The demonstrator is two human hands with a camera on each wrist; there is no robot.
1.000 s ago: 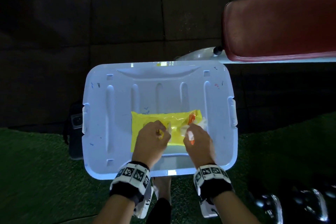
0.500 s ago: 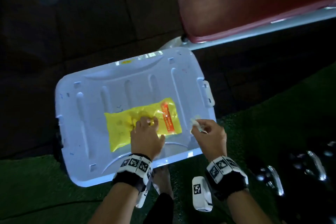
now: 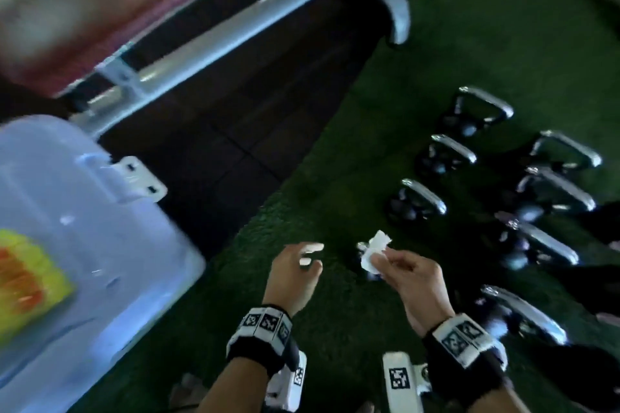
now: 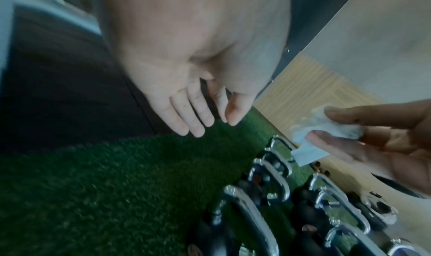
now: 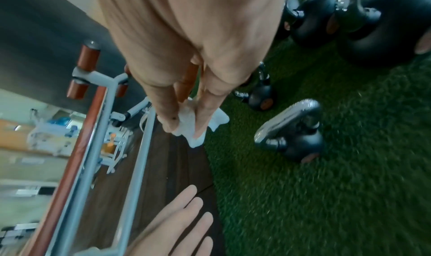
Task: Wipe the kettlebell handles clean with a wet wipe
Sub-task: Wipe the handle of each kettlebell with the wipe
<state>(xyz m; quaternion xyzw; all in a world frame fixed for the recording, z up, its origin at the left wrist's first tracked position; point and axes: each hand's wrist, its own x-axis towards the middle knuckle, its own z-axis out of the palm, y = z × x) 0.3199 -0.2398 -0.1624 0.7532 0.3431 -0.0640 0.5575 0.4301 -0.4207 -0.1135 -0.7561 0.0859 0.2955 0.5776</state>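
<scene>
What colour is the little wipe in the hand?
White. The wet wipe pinched by the right hand shows best in the right wrist view.

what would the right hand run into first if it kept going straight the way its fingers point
Most likely the nearest kettlebell, whose chrome handle shows just beyond the wet wipe pinched in the right hand. Depth is unclear in the blurred head view; the hand may be above it and meet green turf or the next kettlebell instead.
</scene>
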